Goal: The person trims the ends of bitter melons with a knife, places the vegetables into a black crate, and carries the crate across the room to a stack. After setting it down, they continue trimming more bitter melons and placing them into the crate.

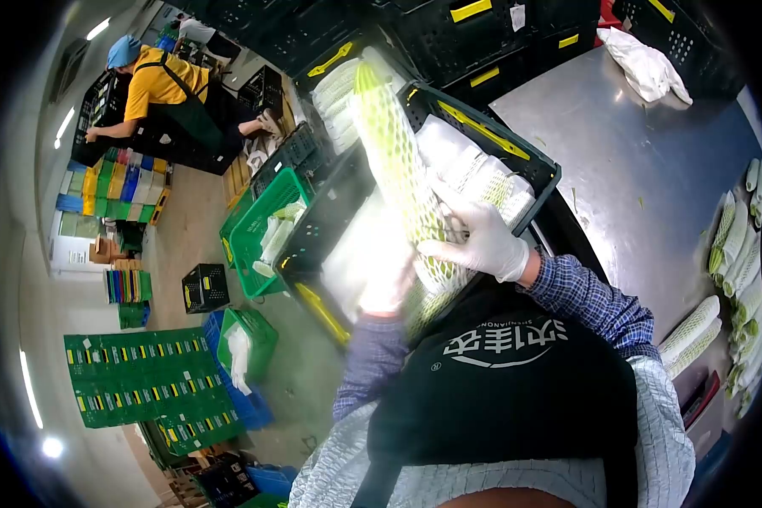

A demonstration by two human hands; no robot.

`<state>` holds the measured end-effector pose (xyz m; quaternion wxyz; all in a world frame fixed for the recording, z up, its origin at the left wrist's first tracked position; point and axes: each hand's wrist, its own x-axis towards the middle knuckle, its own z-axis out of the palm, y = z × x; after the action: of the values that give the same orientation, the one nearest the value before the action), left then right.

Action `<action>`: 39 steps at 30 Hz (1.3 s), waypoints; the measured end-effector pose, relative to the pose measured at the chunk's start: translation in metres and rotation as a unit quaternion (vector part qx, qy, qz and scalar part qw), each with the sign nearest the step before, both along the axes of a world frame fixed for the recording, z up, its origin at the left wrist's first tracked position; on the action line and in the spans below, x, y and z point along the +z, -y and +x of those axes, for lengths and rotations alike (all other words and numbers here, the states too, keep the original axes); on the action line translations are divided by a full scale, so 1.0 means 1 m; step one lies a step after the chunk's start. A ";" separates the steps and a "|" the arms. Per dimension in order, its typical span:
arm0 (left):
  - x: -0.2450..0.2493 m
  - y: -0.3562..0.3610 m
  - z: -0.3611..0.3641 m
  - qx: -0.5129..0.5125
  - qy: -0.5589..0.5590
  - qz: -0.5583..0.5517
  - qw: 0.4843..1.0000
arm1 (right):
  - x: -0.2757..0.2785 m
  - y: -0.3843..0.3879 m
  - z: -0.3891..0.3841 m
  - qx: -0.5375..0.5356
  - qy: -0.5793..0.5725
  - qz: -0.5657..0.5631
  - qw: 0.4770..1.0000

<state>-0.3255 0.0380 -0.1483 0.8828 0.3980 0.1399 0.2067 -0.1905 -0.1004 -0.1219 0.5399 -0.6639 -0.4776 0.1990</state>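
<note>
A long pale-green vegetable [389,161] in a white foam net sleeve slants up over a black crate [300,258]. My right hand [483,241], in a white glove, has its thumb and fingers closed around the lower part of it. Beside that lower part, on the left, my left hand [388,284] also wears a white glove and appears to touch the sleeve. Strong glare washes out its fingers. Inside the crate lie several white-sleeved vegetables [461,157], and more foam sleeving [337,106] shows at its far left corner.
At right stands a metal table [601,161] with a white bag [643,66] and several netted vegetables [741,262]. Dark crates [449,38] are stacked ahead. A green basket [254,241] stands at left; a co-worker [165,85] bends over crates beyond.
</note>
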 end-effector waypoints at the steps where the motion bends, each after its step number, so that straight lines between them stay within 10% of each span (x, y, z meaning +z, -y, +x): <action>1: -0.014 -0.002 -0.007 0.008 -0.032 0.095 0.995 | 0.000 0.000 -0.005 -0.032 0.029 0.066 0.997; 2: -0.013 0.000 -0.009 0.019 -0.067 0.189 0.980 | -0.006 0.002 -0.002 -0.016 0.050 0.069 0.996; 3: -0.007 0.007 -0.008 -0.027 0.001 -0.066 0.997 | -0.012 0.004 0.001 0.001 0.073 0.073 0.995; 7: -0.006 0.008 -0.010 -0.028 -0.014 -0.007 0.999 | -0.016 0.004 0.020 0.015 0.071 0.212 0.975; 11: -0.019 0.001 -0.017 -0.156 0.075 -0.001 0.985 | 0.027 -0.005 0.036 -0.010 -0.132 0.130 0.983; 16: -0.016 0.004 -0.015 -0.216 0.104 -0.031 0.970 | 0.073 -0.021 0.025 0.088 -0.116 0.117 0.982; 21: -0.026 0.002 -0.022 -0.109 -0.081 0.215 0.967 | 0.061 -0.029 0.020 -0.061 0.259 0.232 0.936; 27: -0.021 0.003 -0.031 0.056 -0.126 0.283 0.949 | 0.064 -0.011 -0.012 0.055 0.260 0.168 0.949; 32: -0.048 -0.005 -0.028 0.145 -0.217 0.546 0.796 | 0.030 -0.013 -0.013 0.020 0.316 0.079 0.945; 36: 0.075 0.041 -0.010 0.103 -0.398 0.583 0.701 | 0.003 -0.010 -0.012 0.053 0.402 0.046 0.913; 39: 0.047 0.028 -0.013 0.146 -0.307 0.607 0.719 | -0.001 -0.010 -0.008 0.051 0.414 0.063 0.907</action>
<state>-0.3380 0.0100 -0.1015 0.3202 0.8646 0.3038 0.2401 -0.1990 -0.0903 -0.1229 0.3234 -0.6255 -0.7033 -0.0970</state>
